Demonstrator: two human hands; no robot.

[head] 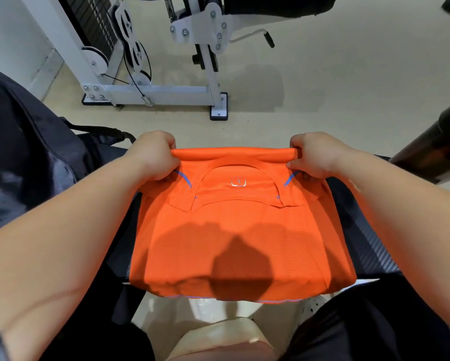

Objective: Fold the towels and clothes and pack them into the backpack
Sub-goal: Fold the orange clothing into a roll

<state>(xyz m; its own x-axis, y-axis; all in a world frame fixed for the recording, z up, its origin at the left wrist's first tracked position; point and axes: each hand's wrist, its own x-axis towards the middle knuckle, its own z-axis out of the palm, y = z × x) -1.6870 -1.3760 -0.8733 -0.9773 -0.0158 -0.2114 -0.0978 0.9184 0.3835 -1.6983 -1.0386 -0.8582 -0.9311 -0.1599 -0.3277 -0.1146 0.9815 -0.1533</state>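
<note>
Orange shirt (234,230): lies flat on a dark bench (361,230), collar end away from the person, hem at the near edge. Far edge rolled into a tube running left to right. Left hand (153,155) and right hand (315,155) each pinch one end, equally near. Backpack (31,157): left, beside the left forearm.

A white weight machine (161,93) is stood on a beige floor (348,87). A dark roller (432,149) is seen — far right.
</note>
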